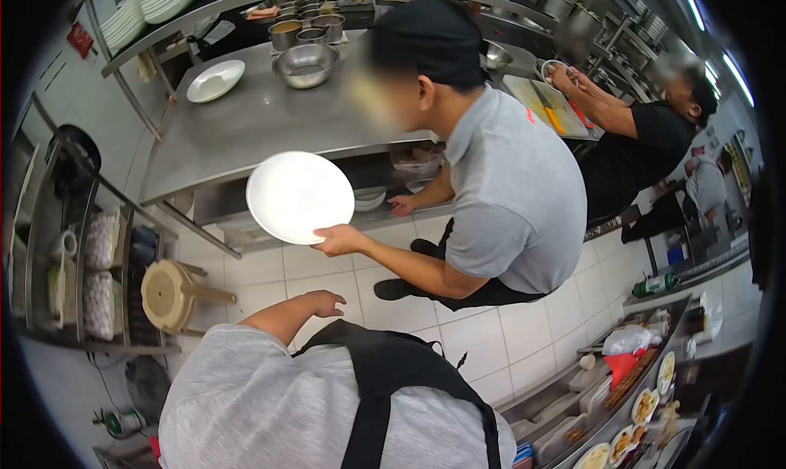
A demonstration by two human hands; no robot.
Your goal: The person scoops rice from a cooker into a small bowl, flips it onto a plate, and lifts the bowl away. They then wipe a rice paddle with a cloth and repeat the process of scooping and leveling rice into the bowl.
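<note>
In the lower middle of the frame the person's left hand [327, 304] hangs empty, fingers loosely apart, just below a white plate [299, 197] that a crouching co-worker's hand [340, 240] holds tilted by its lower rim. The right hand is out of view. A handover looks best done by gripping the free rim, thumb on top, before the co-worker lets go, with the plate kept clear of the steel table [246, 133] edge behind it

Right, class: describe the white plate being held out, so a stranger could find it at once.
Start at the steel table. In front of it a crouching person's hand holds a white plate by its edge. Unlike the plate on the table, it is tilted in mid-air.
</note>
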